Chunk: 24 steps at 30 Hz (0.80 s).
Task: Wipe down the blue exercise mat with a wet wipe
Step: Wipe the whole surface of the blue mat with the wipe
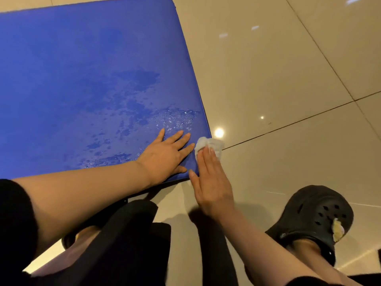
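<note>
The blue exercise mat (82, 79) lies on the tiled floor and fills the upper left of the head view. Wet patches and droplets cover its near right part. My left hand (167, 153) lies flat on the mat near its right corner, fingers straight and spread. My right hand (210, 182) presses a crumpled white wet wipe (210, 145) with straight fingers at the mat's right edge. The wipe sticks out past my fingertips, partly over the floor.
Glossy beige floor tiles (288, 79) with dark grout lines stretch to the right of the mat. My foot in a black clog (315, 219) stands at the lower right. Dark clothing over my legs (127, 244) fills the bottom centre.
</note>
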Motion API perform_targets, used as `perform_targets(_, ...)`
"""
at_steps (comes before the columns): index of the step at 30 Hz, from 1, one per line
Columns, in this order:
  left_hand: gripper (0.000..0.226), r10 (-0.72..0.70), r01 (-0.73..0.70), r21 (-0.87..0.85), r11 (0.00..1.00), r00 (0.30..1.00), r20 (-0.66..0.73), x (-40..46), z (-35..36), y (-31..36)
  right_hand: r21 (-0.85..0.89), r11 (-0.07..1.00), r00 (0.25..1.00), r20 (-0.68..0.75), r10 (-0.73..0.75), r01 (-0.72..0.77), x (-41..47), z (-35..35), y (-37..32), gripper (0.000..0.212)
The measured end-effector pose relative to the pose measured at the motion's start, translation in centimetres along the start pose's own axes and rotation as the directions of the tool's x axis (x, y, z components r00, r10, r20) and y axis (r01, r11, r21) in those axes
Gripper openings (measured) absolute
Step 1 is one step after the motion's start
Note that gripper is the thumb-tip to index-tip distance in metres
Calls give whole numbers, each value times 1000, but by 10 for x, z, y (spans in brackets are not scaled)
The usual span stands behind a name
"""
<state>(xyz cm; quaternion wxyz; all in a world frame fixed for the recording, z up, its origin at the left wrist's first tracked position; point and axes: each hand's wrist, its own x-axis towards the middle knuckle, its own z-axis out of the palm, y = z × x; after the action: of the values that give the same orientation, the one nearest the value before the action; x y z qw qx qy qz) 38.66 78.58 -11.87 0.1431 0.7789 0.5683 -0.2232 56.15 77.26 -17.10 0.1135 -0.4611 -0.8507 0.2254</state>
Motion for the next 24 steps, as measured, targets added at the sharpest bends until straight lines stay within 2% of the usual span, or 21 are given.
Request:
perform_targets(2,73,9,-9,-46,999,1000,5,0,0,-2,53,994,987,131,89,-97,36,-11,0,62)
perform_targets(5,79,1,-5,-176,984,1000,-21,-4,5,-4,84,987,977,176,122,-139,44,-10,2,65)
perform_targets(9,96,-80,16,-413,911,987,-137,-11,10,-10,-22,1000,999,-43,-10,9,-9,2,-4,55)
perform_targets(13,98,-87,7,-430,903,982,-166,-9,11,-12,-38,999,997,-67,-23,20,1,7,-5,53)
perform_targets(17,90,-82,12,-427,904,986,-147,-8,6,-18,79,994,992,106,64,-73,74,-13,-4,60)
perform_targets(19,86,-93,17,-428,904,983,-156,-10,7,-20,77,995,993,108,52,-61,90,-18,-2,55)
perform_targets(21,85,-127,46,-432,901,979,-160,-11,7,-23,63,997,995,93,44,-50,80,-18,-4,54)
perform_targets(24,89,-146,70,-401,914,976,-162,-8,4,-33,-84,993,992,-92,-88,80,34,-2,-5,44)
